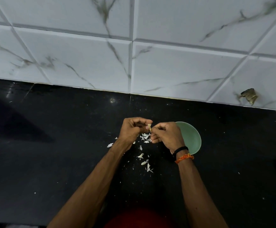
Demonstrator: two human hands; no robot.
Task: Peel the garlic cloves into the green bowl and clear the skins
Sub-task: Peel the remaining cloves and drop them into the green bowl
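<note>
No readable text anywhere — none at all.

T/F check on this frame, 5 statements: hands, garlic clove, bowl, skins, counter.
1. Both hands pinch one garlic clove between them. True: left hand and right hand meet on it.
2. The green bowl sits left of the left hand. False: it lies to the right, partly behind the right hand.
3. Garlic skins lie scattered on the black counter. True.
4. The right wrist is bare. False: it wears a black band and an orange thread.
5. The skins are piled inside the bowl. False: its visible part shows none.
</note>
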